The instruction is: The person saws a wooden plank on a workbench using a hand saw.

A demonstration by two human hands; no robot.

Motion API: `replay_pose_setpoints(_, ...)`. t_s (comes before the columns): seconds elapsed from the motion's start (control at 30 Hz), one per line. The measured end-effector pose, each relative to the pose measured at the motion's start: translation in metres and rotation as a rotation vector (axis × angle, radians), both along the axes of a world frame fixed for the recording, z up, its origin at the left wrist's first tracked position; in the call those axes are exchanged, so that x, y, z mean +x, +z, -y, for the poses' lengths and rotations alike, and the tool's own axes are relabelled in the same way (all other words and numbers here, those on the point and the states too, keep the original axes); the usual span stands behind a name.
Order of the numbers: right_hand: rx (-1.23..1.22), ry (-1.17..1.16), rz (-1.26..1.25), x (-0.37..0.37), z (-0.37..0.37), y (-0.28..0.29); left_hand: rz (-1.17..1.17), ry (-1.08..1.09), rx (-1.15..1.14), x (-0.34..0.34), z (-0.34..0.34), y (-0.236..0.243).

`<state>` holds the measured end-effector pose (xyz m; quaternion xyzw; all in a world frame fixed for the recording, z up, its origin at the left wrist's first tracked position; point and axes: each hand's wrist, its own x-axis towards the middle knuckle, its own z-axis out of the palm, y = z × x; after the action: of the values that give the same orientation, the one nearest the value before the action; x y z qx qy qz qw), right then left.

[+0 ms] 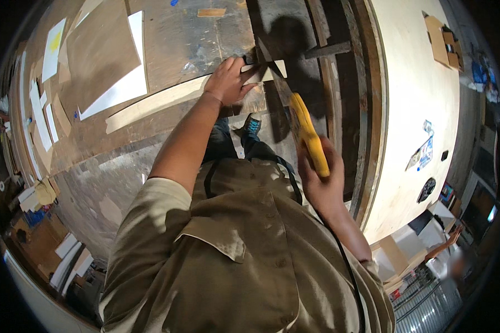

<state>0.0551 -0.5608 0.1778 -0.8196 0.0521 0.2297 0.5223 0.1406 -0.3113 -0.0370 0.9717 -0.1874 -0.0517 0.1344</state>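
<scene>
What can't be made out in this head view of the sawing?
- Saw blade: dark against shadow in the head view; its teeth are too small to see.
- Right hand: its fingers are hidden behind the yellow handle.
- Wooden strip: the part under the left hand is covered.

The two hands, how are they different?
The left hand lies fingers-down, pressing a long pale wooden strip onto the worn workbench; the right hand is raised and curled round the yellow handle of a handsaw. The left arm is stretched out, the right bent close. Both are bare.
</scene>
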Motion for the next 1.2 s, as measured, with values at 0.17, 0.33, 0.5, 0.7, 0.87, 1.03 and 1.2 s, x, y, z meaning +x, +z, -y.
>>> replay_pose_setpoints(0.17,0.007,-0.048,-0.018,0.02,-0.007,-0.019,0.059,-0.018,-0.052,0.003,-0.002,-0.006)
replay_pose_setpoints(0.33,0.052,-0.052,0.014,0.01,-0.001,-0.017,0.024,0.017,-0.038,0.002,-0.004,-0.005)
replay_pose_setpoints(0.5,0.051,-0.097,0.029,0.022,-0.008,-0.03,-0.028,-0.003,-0.028,0.001,-0.002,-0.005)
replay_pose_setpoints(0.7,0.096,-0.063,0.03,0.005,0.001,-0.006,-0.085,0.033,-0.002,0.0,-0.002,0.0)
replay_pose_setpoints(0.87,-0.002,-0.016,0.114,0.023,-0.007,-0.022,0.035,-0.006,-0.031,0.0,-0.002,-0.008)
replay_pose_setpoints(1.03,0.004,-0.124,0.029,0.01,-0.004,-0.018,0.071,-0.01,-0.054,0.001,-0.001,-0.004)
replay_pose_setpoints(1.2,0.05,-0.063,0.057,0.01,0.004,-0.019,-0.036,0.015,-0.001,0.0,-0.001,-0.001)
